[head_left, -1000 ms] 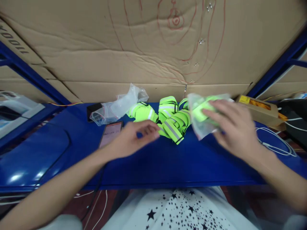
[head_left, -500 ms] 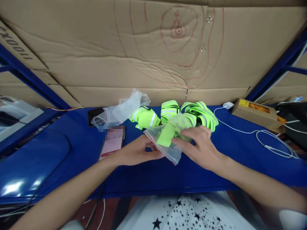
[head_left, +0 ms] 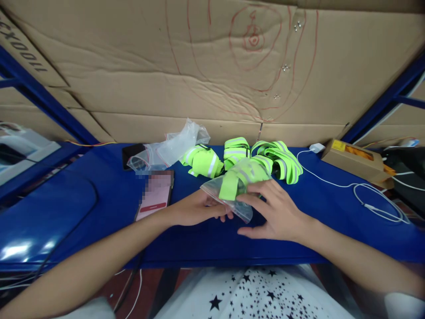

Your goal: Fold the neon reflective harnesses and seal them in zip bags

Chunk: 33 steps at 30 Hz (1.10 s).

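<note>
A clear zip bag (head_left: 244, 210) lies tilted between my hands, its red-lined opening toward me. Inside it is a folded neon-green reflective strap (head_left: 229, 187), one end near the opening. My left hand (head_left: 202, 208) grips the bag's left edge, thumb on top and fingertips showing beneath. My right hand (head_left: 277, 210) is at the bag's right side, fingers spread, thumb stretched out below and fingertips against the bag. Just behind are a rolled green strap (head_left: 203, 161), a second roll (head_left: 236, 148) and a loose looped bundle (head_left: 287, 164).
Several empty clear bags (head_left: 175, 144) lie at the back left by a black object (head_left: 130, 156). A phone (head_left: 156, 190) rests beside my left forearm. A white cable (head_left: 378, 208) coils at right before a cardboard box (head_left: 355, 159). A cardboard wall (head_left: 133, 88) closes the back.
My right thumb has moved off the strap and bag, and the fingers have spread. The strap sits deeper in the bag. My left fingertips now show under the bag. The view has shifted slightly.
</note>
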{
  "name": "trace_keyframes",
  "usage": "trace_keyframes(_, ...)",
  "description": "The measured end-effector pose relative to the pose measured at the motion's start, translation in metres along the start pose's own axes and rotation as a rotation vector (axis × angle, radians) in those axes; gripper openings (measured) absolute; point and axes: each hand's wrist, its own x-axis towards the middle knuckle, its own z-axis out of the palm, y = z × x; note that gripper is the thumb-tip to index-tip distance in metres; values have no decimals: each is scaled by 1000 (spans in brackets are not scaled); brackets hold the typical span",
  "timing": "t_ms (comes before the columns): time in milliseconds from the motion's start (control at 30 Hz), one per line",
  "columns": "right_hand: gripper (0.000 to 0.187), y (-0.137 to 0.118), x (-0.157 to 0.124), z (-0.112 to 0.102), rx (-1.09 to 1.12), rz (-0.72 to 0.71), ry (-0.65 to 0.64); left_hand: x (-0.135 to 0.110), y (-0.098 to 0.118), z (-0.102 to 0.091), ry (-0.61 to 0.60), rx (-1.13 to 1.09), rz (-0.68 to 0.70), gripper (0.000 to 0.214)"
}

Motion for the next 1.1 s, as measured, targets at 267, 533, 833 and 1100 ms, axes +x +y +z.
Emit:
trace_keyframes(267,41,-12,2,3,-112,31,-25,-1,3,4,23,160,108,26)
trace_keyframes(533,16,-16,1,5,-71,65,-40,-1,-2,8,48,342,114,27)
trace_keyframes(833,24,-22,4,7,-118,73,-24,-1,1,13,69,357,147,24)
trace_keyframes(1100,17,-26,3,8,26,142,-35,-2,4,15,80,401,188,20)
